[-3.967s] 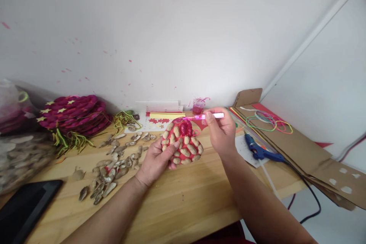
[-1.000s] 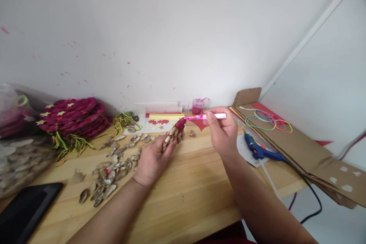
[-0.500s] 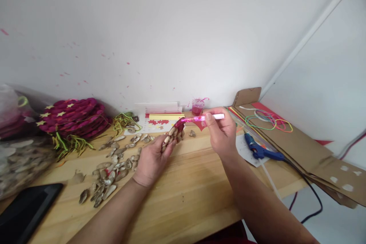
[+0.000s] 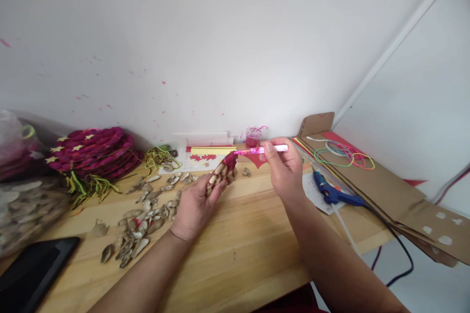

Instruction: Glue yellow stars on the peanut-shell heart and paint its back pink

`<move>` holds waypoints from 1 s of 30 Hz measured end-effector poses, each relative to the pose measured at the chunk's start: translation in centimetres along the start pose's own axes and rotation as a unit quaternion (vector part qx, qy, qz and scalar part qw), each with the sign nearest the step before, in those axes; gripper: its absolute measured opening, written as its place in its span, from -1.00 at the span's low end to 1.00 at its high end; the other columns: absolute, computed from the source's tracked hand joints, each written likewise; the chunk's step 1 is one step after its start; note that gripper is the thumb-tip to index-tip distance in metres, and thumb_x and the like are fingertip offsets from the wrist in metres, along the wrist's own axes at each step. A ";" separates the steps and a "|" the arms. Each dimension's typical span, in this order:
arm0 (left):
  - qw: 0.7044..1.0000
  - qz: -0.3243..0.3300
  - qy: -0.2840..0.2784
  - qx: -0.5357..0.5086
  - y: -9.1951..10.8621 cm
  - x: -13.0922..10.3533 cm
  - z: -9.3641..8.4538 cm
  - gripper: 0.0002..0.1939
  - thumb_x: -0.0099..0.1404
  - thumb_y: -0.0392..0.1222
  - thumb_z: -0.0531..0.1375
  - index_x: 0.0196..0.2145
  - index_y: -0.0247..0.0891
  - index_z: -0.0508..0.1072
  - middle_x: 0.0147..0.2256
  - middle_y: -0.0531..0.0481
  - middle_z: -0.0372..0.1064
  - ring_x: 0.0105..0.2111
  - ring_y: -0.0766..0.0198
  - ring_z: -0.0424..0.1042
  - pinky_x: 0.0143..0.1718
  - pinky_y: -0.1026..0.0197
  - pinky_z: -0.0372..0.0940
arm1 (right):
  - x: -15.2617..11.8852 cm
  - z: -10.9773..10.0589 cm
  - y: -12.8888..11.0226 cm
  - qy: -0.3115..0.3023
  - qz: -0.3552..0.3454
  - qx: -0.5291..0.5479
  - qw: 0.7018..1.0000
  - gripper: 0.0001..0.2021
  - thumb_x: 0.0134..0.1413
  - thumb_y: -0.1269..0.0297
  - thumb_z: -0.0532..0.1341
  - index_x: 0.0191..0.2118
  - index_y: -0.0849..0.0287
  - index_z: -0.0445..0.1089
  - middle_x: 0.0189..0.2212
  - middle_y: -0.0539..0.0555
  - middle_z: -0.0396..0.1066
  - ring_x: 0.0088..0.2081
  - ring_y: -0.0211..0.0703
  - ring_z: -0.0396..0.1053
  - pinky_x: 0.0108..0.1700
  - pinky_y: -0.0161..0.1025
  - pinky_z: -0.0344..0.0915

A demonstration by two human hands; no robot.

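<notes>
My left hand grips a craft piece covered in what look like peanut shells. Its lower part is bare tan, while the far upper end is coated in dark magenta paint. Between the thumb and fingers of my right hand is a slim white paintbrush, smeared with pink. The brush tip touches the painted end of the piece. A small cup of pink paint stands behind the brush, near the wall. Loose shells lie scattered to the left of my left hand.
Left are magenta braided pieces with yellow stars, a bag of shells and a black tablet. Paper with red stars lies at the back. On the right are a blue glue gun, its cord, cardboard and colored cords.
The piece has turned slightly in my left hand, showing its painted end at a different angle. The brush has stayed against it with barely any shift.
</notes>
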State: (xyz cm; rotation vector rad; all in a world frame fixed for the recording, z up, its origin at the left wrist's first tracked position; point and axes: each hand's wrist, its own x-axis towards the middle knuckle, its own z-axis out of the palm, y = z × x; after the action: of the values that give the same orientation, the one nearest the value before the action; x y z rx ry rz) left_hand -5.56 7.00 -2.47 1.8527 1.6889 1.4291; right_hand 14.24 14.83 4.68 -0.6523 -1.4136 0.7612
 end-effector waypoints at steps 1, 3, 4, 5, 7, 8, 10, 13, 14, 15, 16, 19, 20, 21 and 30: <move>1.000 -0.005 0.001 -0.006 -0.1 0.0 0.0 -0.81 0.42 -0.04 0.20 -0.25 -0.17 0.54 -0.39 0.00 0.57 -0.41 0.19 0.55 -0.32 0.22 0.36 | 0.0 0.0 0.1 0.000 0.001 0.000 1.000 -0.68 0.25 -0.07 0.36 -0.26 0.10 0.45 -0.47 -0.05 0.44 -0.43 -0.24 0.37 -0.31 -0.24 0.37; 1.000 -0.017 0.002 -0.016 -0.2 0.0 0.1 -0.79 0.42 -0.02 0.20 -0.26 -0.18 0.53 -0.42 0.01 0.56 -0.43 0.19 0.54 -0.34 0.23 0.35 | 0.0 -0.1 0.1 0.001 0.003 0.005 1.000 -0.71 0.26 -0.03 0.36 -0.26 0.10 0.46 -0.47 -0.05 0.44 -0.42 -0.25 0.38 -0.30 -0.25 0.36; 1.000 -0.021 0.001 -0.021 -0.2 0.0 0.1 -0.78 0.42 -0.01 0.20 -0.26 -0.19 0.53 -0.43 0.01 0.56 -0.44 0.20 0.53 -0.34 0.23 0.35 | 0.0 -0.1 0.1 0.002 0.003 0.012 1.000 -0.72 0.26 -0.02 0.36 -0.26 0.10 0.46 -0.47 -0.05 0.44 -0.43 -0.26 0.37 -0.31 -0.26 0.36; 0.999 -0.021 -0.001 -0.025 -0.3 0.0 0.1 -0.77 0.43 -0.01 0.20 -0.26 -0.19 0.54 -0.43 0.01 0.56 -0.45 0.21 0.53 -0.34 0.23 0.35 | 0.0 0.0 0.1 0.005 0.004 0.022 1.000 -0.72 0.26 -0.02 0.37 -0.25 0.10 0.46 -0.47 -0.05 0.44 -0.43 -0.26 0.37 -0.32 -0.27 0.35; 0.999 -0.015 -0.003 -0.034 -0.4 -0.1 0.2 -0.76 0.43 0.00 0.20 -0.25 -0.20 0.55 -0.42 0.01 0.56 -0.44 0.22 0.52 -0.33 0.24 0.36 | 0.0 0.0 0.1 0.007 0.008 0.039 0.999 -0.71 0.25 -0.03 0.37 -0.25 0.10 0.46 -0.47 -0.05 0.44 -0.43 -0.27 0.37 -0.34 -0.28 0.35; 0.999 -0.011 -0.004 -0.039 -0.4 -0.1 0.2 -0.76 0.43 0.00 0.20 -0.24 -0.21 0.55 -0.42 0.01 0.56 -0.44 0.22 0.52 -0.32 0.24 0.37 | 0.0 0.1 0.1 0.006 0.008 0.043 0.999 -0.70 0.24 -0.04 0.37 -0.25 0.09 0.46 -0.47 -0.05 0.45 -0.44 -0.26 0.37 -0.34 -0.27 0.36; 0.999 -0.008 -0.008 -0.052 -0.4 -0.1 0.2 -0.75 0.44 -0.01 0.20 -0.24 -0.21 0.56 -0.41 0.01 0.57 -0.43 0.23 0.52 -0.31 0.25 0.37 | 0.0 0.2 0.2 0.004 0.009 0.034 0.999 -0.68 0.23 -0.07 0.37 -0.25 0.09 0.45 -0.46 -0.05 0.45 -0.43 -0.25 0.38 -0.33 -0.26 0.37; 0.997 -0.012 -0.015 -0.068 -0.4 -0.1 0.1 -0.76 0.43 -0.02 0.20 -0.22 -0.22 0.58 -0.37 -0.01 0.60 -0.41 0.24 0.53 -0.29 0.27 0.38 | 0.1 0.2 0.4 0.010 0.014 0.022 1.000 -0.67 0.22 -0.08 0.37 -0.25 0.10 0.45 -0.47 -0.04 0.45 -0.43 -0.25 0.38 -0.34 -0.26 0.37; 0.997 -0.013 -0.016 -0.070 -0.4 -0.2 0.1 -0.76 0.43 -0.03 0.21 -0.21 -0.23 0.58 -0.36 -0.01 0.61 -0.40 0.24 0.53 -0.29 0.28 0.38 | 0.1 0.2 0.5 0.014 0.017 0.024 0.999 -0.67 0.21 -0.08 0.38 -0.25 0.10 0.46 -0.47 -0.04 0.45 -0.43 -0.25 0.37 -0.34 -0.27 0.37; 0.997 -0.014 -0.017 -0.070 -0.4 -0.2 0.2 -0.76 0.43 -0.03 0.21 -0.21 -0.23 0.59 -0.35 -0.02 0.61 -0.40 0.24 0.53 -0.28 0.28 0.38 | 0.1 0.2 0.4 0.017 0.016 0.029 0.999 -0.67 0.21 -0.08 0.38 -0.26 0.10 0.46 -0.47 -0.04 0.45 -0.44 -0.26 0.37 -0.35 -0.28 0.36; 0.997 -0.015 -0.017 -0.070 -0.5 -0.2 0.2 -0.76 0.43 -0.03 0.21 -0.21 -0.23 0.59 -0.36 -0.02 0.61 -0.40 0.25 0.52 -0.28 0.28 0.38 | 0.1 0.2 0.4 0.018 0.014 0.035 0.999 -0.67 0.21 -0.08 0.38 -0.25 0.10 0.46 -0.47 -0.04 0.45 -0.44 -0.26 0.36 -0.35 -0.28 0.36; 0.996 -0.023 -0.021 -0.080 -0.8 -0.4 0.3 -0.73 0.44 0.00 0.20 -0.23 -0.23 0.58 -0.36 -0.02 0.60 -0.38 0.24 0.52 -0.25 0.28 0.39 | 0.0 0.3 0.2 0.006 0.004 0.039 0.999 -0.67 0.24 -0.08 0.36 -0.25 0.09 0.45 -0.48 -0.05 0.44 -0.44 -0.25 0.37 -0.35 -0.27 0.37; 0.996 -0.027 -0.023 -0.087 -1.0 -0.4 0.4 -0.72 0.44 0.01 0.20 -0.23 -0.23 0.58 -0.35 -0.02 0.60 -0.36 0.23 0.53 -0.23 0.27 0.40 | 0.0 0.3 0.2 0.003 0.003 0.036 0.999 -0.68 0.24 -0.08 0.36 -0.25 0.09 0.45 -0.48 -0.05 0.44 -0.44 -0.24 0.38 -0.34 -0.26 0.38; 0.995 -0.031 -0.025 -0.096 -1.1 -0.5 0.5 -0.72 0.44 0.02 0.21 -0.22 -0.23 0.59 -0.32 -0.03 0.60 -0.34 0.22 0.53 -0.20 0.26 0.41 | -0.1 0.4 0.1 0.002 0.003 0.030 1.000 -0.68 0.24 -0.08 0.36 -0.25 0.09 0.45 -0.48 -0.04 0.45 -0.43 -0.23 0.38 -0.33 -0.25 0.39; 0.984 -0.071 -0.039 -0.160 -0.5 -0.4 0.5 -0.71 0.41 0.07 0.25 -0.27 -0.22 0.54 -0.42 0.03 0.52 -0.47 0.28 0.42 -0.43 0.31 0.37 | -1.0 0.4 -0.5 -0.006 -0.080 -0.085 0.993 -0.85 0.38 0.14 0.27 -0.19 0.08 0.46 -0.36 0.01 0.53 -0.31 -0.16 0.47 -0.21 -0.18 0.38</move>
State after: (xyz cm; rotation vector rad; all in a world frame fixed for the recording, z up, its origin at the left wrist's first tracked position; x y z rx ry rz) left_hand -5.42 6.95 -3.24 1.5618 1.4235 1.4497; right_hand 13.91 13.69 4.48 -0.6577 -1.5335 0.5238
